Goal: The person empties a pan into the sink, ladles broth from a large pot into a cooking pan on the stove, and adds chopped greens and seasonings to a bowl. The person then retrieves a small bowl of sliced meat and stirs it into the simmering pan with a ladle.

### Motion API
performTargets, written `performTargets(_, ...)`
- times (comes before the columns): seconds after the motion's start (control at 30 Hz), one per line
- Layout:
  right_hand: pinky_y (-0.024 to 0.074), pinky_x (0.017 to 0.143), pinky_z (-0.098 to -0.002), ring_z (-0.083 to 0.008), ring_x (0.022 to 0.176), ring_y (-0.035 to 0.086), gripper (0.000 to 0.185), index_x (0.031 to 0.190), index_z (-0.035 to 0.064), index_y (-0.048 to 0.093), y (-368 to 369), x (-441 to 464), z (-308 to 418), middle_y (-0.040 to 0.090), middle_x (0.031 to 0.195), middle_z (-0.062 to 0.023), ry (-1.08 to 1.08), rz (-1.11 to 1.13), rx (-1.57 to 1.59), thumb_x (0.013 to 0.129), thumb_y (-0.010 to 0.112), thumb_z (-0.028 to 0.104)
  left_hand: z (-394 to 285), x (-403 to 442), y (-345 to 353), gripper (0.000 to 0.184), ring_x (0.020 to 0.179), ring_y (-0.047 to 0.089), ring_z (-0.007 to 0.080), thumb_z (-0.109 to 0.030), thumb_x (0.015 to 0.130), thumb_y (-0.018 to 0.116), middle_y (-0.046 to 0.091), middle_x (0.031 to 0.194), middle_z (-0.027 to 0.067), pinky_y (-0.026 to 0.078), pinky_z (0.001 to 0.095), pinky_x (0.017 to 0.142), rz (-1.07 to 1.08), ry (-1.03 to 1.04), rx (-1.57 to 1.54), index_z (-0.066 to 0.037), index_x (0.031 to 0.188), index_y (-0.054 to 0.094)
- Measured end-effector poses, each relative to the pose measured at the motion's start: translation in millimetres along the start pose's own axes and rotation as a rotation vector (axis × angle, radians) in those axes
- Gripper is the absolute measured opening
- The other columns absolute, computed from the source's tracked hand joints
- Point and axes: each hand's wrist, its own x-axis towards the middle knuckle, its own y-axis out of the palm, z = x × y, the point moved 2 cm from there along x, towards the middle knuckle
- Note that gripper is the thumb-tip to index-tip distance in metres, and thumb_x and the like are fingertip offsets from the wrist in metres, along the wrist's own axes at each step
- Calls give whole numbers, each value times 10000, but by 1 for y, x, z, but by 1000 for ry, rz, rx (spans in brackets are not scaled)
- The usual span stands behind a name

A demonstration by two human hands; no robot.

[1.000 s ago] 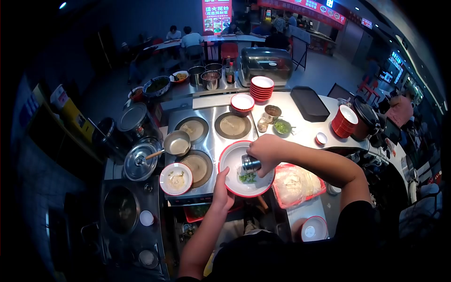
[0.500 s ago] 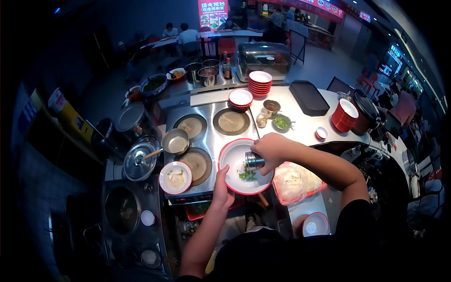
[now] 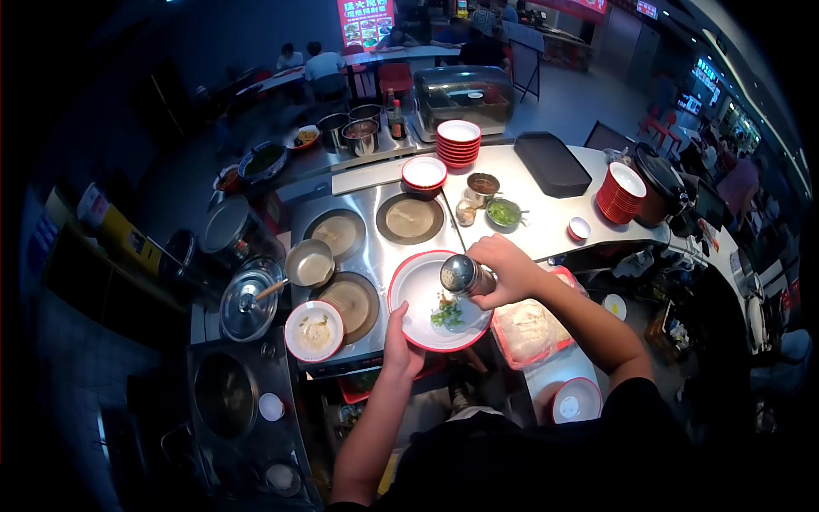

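My left hand [image 3: 403,346] grips the lower left rim of a white bowl with a red edge [image 3: 416,290], thumb on the rim. Chopped greens [image 3: 446,314] with some reddish bits lie in the bowl. Over the bowl's right side my right hand [image 3: 505,271] is closed around a shaker [image 3: 465,276], whose perforated metal top is tilted up and to the left. To the right, under my right forearm, a red tray [image 3: 516,354] holds something pale under plastic wrap.
Left of the bowl stand a cooktop [image 3: 372,195], a small pan [image 3: 310,263] and a soiled bowl [image 3: 314,331]. Stacked bowls [image 3: 459,143], a bowl of greens [image 3: 503,212] and a black tray [image 3: 552,165] are behind. A pot lid [image 3: 249,299] is at left.
The shaker has turned from its top pointing down into the bowl to pointing more upward, and my right hand has rotated with it. The whole view has shifted slightly.
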Motion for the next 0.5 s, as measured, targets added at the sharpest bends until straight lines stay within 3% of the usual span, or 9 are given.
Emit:
performTargets(0.17,408,788,-380,-290,864,566,518,1011,69,618,5,-26,-27,616,919,-89,61,-206,37,581,784,305,9,20,-3,543,1281,546,291,-328,981,549,551,1393,146,446,442,1074,-7,-48,-14,-28,1421,441)
performTargets(0.33,482,898,-412,-336,974,613,618,1121,1,606,-2,-61,-60,631,1040,-165,247,-394,158,596,805,259,17,22,8,566,1309,519,328,-328,987,506,520,1420,179,432,482,1092,-22,-104,3,-10,1446,407)
performTargets(0.5,517,861,-348,-215,986,657,618,1212,-5,612,-4,-107,-125,661,1092,-133,484,-575,173,694,824,255,27,17,-15,577,1327,499,351,-349,999,460,487,1464,178,399,500,1114,-24,-94,-18,-15,1465,392)
